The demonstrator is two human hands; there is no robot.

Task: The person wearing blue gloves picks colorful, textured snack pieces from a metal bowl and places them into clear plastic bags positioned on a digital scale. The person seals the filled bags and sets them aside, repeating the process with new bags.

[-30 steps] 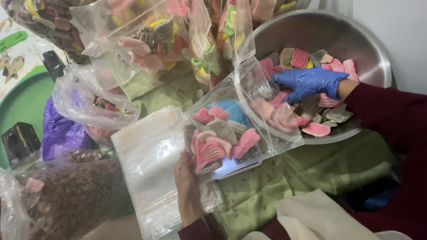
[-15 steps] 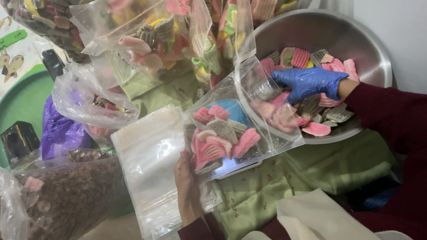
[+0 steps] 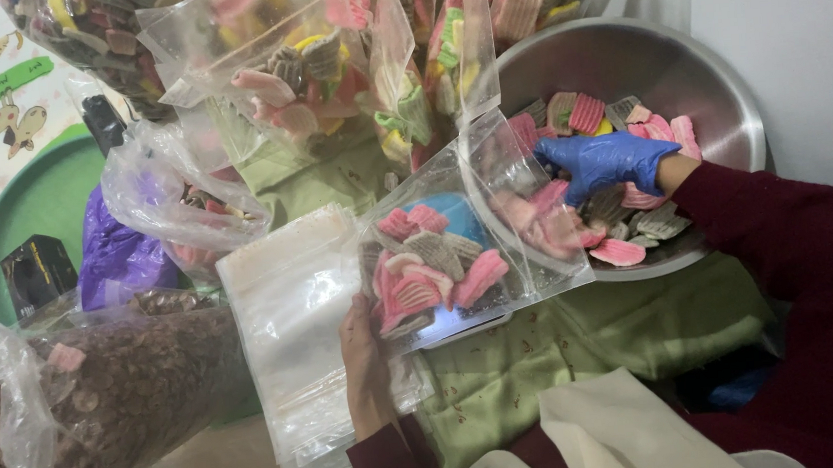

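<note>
Looking down, we see a wide steel bowl (image 3: 718, 76) of ridged pink, grey and green crackers (image 3: 614, 118) at upper right, a big bag of brown bits (image 3: 125, 391) at lower left, and a stack of empty clear pouches (image 3: 291, 321) between them. Our bare left hand (image 3: 365, 360) is closed around the bottom of a half-filled clear bag (image 3: 457, 251), holding it tilted with its mouth over the bowl's rim. Our blue-gloved right hand (image 3: 607, 160) lies at that mouth, fingers curled over crackers in the bowl; whether it has gripped any, we cannot tell.
</note>
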